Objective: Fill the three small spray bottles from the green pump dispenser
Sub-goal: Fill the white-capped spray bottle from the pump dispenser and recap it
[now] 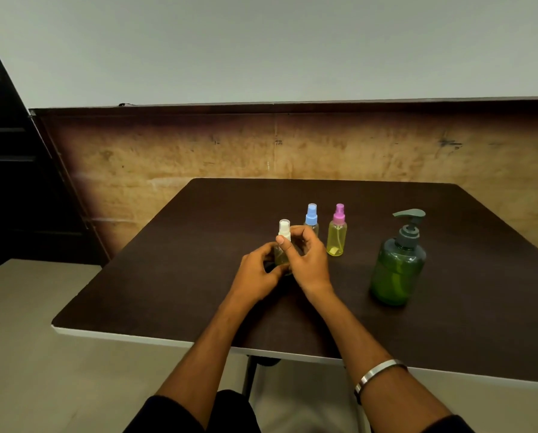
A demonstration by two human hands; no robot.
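Both hands meet around the white-capped bottle (282, 245), which stands on the worktop (174, 276) nearest the person. The left hand (256, 271) curls around its lower body from the left, fingers closed on it. The right hand (308, 259) wraps it from the right, thumb and forefinger up near the neck just below the white spray head. That reads as a grip for twisting the head, though whether it is being tightened or loosened cannot be told. A bangle (377, 373) sits on the right forearm.

Yellowish liquid shows in what little of this bottle's body is visible between the fingers, so it looks at least partly filled; how high the level stands is hidden.

Just behind the right hand stands the blue-capped bottle (311, 218), cap on, its body mostly covered by the fingers, so its contents cannot be judged. Beside it to the right, the pink-capped bottle (337, 234) stands upright and capped, yellow through nearly its whole body, and appears full.

Well to the right, apart from the three, the green dispenser (399, 267) stands upright with its grey pump in place, untouched by either hand.

By my reading the task is well along, perhaps near its end: one bottle seems done, one is in hand with liquid inside, and the blue one stays uncertain.
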